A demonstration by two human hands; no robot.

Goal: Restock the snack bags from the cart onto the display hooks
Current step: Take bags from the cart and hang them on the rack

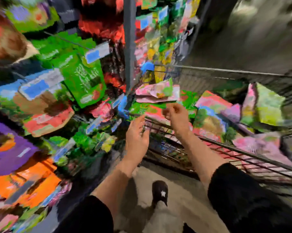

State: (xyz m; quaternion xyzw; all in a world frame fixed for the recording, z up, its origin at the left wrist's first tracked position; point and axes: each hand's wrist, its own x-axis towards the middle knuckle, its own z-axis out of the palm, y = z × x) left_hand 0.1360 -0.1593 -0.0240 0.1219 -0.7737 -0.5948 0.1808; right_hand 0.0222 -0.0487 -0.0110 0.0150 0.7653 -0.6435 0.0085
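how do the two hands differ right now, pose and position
The left hand is open, fingers relaxed, just short of the cart rim. The right hand reaches further, over the rim above the snack bags, fingers curled. Whether it pinches anything is too blurred to tell. Both are bare, with dark sleeves.

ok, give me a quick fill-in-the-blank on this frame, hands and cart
1. Both bare hands, left hand and right hand, hold ____.
2. The right hand hovers over the wire ____ of colourful snack bags.
3. A bright ____ snack bag hangs on the display at left.
4. The dark shoe bears a white ____.

Missing: nothing; cart; green; star
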